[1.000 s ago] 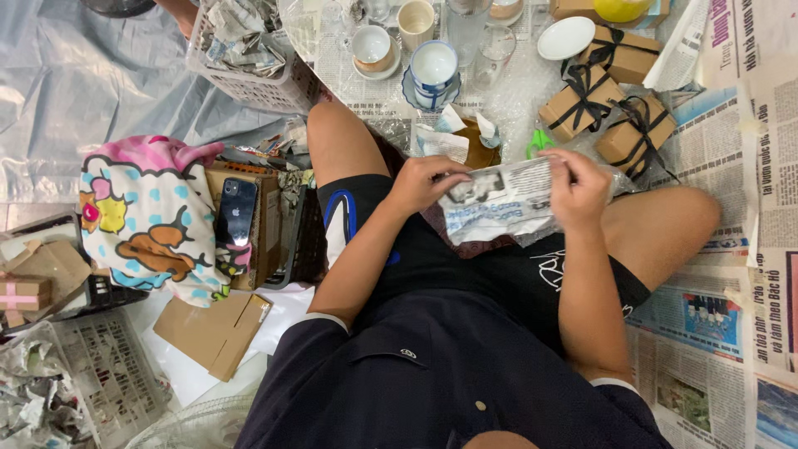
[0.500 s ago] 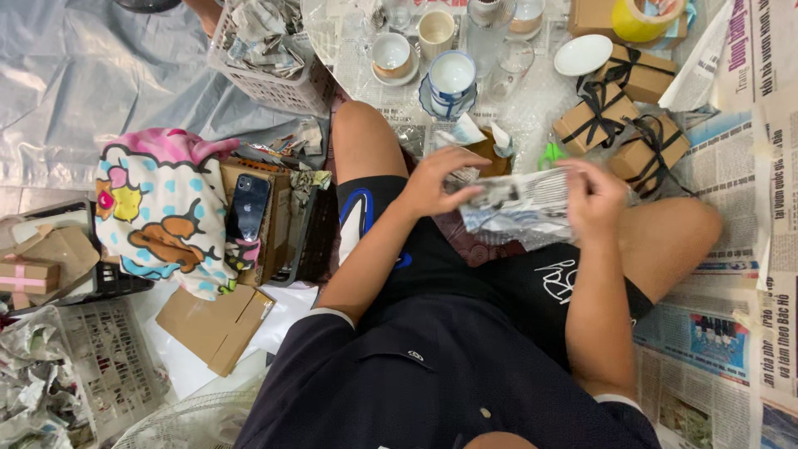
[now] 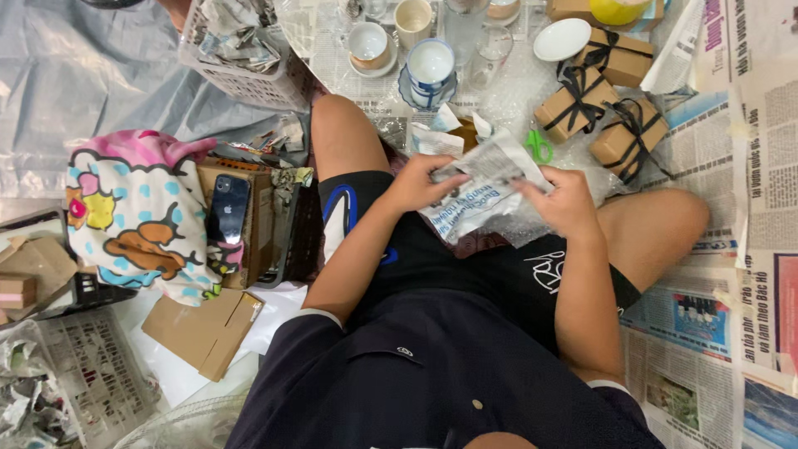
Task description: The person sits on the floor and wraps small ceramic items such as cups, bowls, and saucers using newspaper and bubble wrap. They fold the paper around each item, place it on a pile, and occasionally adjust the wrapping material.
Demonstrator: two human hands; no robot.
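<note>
Gripping a newspaper bundle at opposite ends, left hand and right hand steady it over the lap.

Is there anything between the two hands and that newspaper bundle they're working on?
Nothing visible. The left hand and the right hand both have their grip directly on the newspaper-wrapped bundle, held over the lap. The green scissors and the brown gift boxes lie beyond it, off to the side.
</note>
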